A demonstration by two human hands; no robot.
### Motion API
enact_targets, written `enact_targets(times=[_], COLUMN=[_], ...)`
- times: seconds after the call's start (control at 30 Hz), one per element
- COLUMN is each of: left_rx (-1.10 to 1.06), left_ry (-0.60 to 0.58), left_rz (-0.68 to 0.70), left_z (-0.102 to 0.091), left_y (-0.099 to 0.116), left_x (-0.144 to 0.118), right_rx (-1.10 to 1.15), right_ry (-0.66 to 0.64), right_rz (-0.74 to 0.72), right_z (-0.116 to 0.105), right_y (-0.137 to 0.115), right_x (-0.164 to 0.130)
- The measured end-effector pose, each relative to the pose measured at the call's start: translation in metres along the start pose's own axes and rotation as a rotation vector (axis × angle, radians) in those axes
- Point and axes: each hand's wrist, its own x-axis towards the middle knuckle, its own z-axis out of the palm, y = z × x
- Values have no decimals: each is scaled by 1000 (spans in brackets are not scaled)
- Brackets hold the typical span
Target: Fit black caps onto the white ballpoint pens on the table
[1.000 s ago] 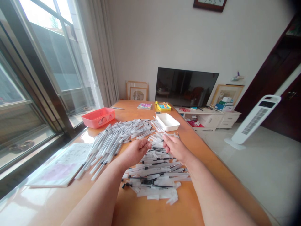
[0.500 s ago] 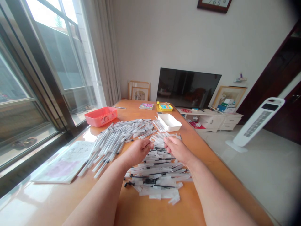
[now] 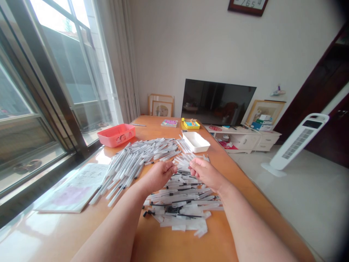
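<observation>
Left hand (image 3: 159, 174) and right hand (image 3: 204, 172) curled, seemingly pinching one frosted white plastic pen (image 3: 183, 170), over scattered heap of white pens (image 3: 180, 203), wall clock (image 3: 247, 5) reading 765

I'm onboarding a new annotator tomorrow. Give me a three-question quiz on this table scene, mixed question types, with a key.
1. True or false: the pink tray sits on the window side of the table.
2. Multiple choice: where are the left hand and right hand? A) inside the white tray; B) close together above the near pile of sleeves and black-tipped pieces; C) flat on the booklet.
3. Fill in: the far pile of long white pens lies between the pink tray and the ____ tray.

Key: 1 true. 2 B. 3 white.
</observation>
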Motion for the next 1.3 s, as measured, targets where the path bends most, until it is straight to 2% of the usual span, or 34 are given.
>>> enact_targets(times=[0.13,0.27,0.37,0.5,0.6,0.7,0.9,1.07,1.17,1.3], left_rx=[-22,-65,-107,-132,-114,-161,-412,-754,-929,-1068], left_ry=[-4,7,14,30,42,60,158,180,187,209], left_rz=[-8,-8,-16,-32,-57,-93,-217,-221,-212,-205], left_z=[1,1,0,0,2,3,1,1,3,7], left_y=[-2,0,0,-2,-5,-5,3,3,2,2], left_x=[1,0,-1,0,1,2,2,4,4,5], right_rx=[99,10,-24,52,67,-42,-210,-265,-248,-157], right_ry=[21,70,39,-5,61,105,161,187,135,-2], right_rz=[6,46,30,12,23,39,26,-74,-92,-67], right_z=[1,2,0,-5,-8,-7,0,7,15,26], right_y=[-3,-2,-4,-7,-6,0,5,0,-3,-10], right_x=[0,0,-2,-3,0,4,7,3,-1,-9])
